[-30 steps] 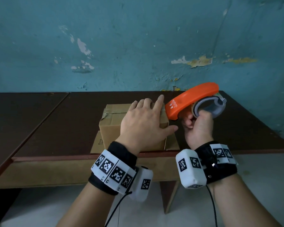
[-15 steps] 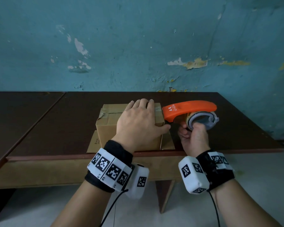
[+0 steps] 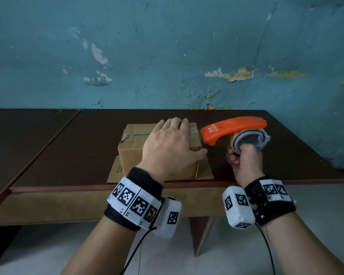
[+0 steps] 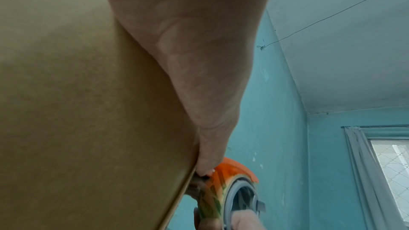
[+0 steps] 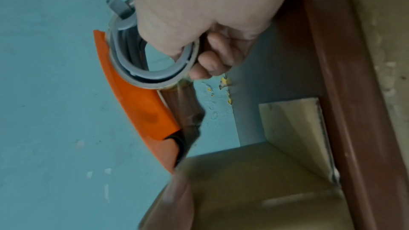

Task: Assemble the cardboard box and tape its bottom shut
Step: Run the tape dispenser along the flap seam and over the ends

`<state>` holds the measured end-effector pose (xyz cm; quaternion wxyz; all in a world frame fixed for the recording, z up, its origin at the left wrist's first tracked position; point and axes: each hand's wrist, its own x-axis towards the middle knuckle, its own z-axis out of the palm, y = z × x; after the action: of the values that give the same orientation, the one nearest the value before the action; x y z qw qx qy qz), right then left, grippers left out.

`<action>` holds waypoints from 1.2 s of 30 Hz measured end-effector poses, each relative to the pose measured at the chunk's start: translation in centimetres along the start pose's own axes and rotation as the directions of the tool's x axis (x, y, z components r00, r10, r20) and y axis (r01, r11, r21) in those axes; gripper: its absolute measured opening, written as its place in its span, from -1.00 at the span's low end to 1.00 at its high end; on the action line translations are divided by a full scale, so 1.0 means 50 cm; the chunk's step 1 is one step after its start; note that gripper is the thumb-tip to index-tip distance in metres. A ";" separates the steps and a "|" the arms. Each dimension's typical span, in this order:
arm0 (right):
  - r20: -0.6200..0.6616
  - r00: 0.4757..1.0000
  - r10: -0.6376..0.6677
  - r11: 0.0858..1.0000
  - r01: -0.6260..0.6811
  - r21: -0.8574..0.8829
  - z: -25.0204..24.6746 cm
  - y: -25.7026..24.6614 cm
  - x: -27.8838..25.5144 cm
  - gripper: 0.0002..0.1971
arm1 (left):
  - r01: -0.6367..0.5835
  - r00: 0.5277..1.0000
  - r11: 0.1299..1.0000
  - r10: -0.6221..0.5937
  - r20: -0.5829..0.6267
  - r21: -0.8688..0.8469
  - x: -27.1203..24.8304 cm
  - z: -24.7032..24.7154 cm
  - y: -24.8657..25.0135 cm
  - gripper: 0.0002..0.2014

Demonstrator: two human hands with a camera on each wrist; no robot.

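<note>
Currently: my left hand [image 3: 168, 147] flat on taped cardboard box [image 3: 135, 149], fingers straight | my right hand [image 3: 244, 163] fingers clamped on orange tape dispenser [image 3: 232, 130] | flap print unreadable.

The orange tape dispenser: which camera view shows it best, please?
The head view shows it best: the whole tape dispenser is visible, held by the right hand, its front end at the cardboard box. The right wrist view shows it close but partly behind the hand. The left wrist view shows only its lower part.
</note>
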<state>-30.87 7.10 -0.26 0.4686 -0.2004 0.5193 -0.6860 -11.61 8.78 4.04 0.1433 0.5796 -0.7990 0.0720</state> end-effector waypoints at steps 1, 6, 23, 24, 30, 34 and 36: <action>-0.018 1.000 -0.015 1.000 0.015 -0.019 -0.004 -0.003 0.002 -0.80 | -0.001 1.000 1.000 0.001 0.001 -0.001 0.000 0.000 0.000 -0.03; -0.071 0.992 -0.106 0.986 0.096 -0.134 -0.018 -0.010 0.003 -0.76 | -0.001 1.000 1.000 0.000 -0.010 -0.011 0.000 0.000 -0.001 -0.05; 0.042 0.929 -0.368 0.844 0.353 -0.404 -0.034 -0.016 0.011 -0.73 | -0.013 1.000 1.000 0.013 -0.005 0.004 0.001 -0.001 -0.005 -0.04; 0.052 0.924 -0.379 0.836 0.366 -0.409 -0.034 -0.015 0.011 -0.72 | -0.014 1.000 1.000 0.014 -0.001 0.006 0.001 -0.001 -0.004 -0.03; 0.130 0.880 -0.457 0.756 0.461 -0.465 -0.031 -0.008 0.016 -0.66 | -0.018 1.000 1.000 0.018 -0.001 0.019 0.002 -0.002 -0.002 -0.03; 0.133 0.887 -0.443 0.710 0.437 -0.552 -0.041 0.002 0.023 -0.66 | -0.018 1.000 1.000 0.018 0.010 0.018 0.001 -0.002 -0.001 -0.02; 0.131 0.894 -0.428 0.721 0.425 -0.547 -0.043 0.007 0.033 -0.66 | -0.015 1.000 1.000 0.015 0.006 0.016 0.003 -0.001 -0.001 -0.03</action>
<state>-33.14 6.85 -1.74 0.2167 -0.4417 0.6387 -0.5916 -11.60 8.64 4.14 0.1359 0.5748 -0.8032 0.0779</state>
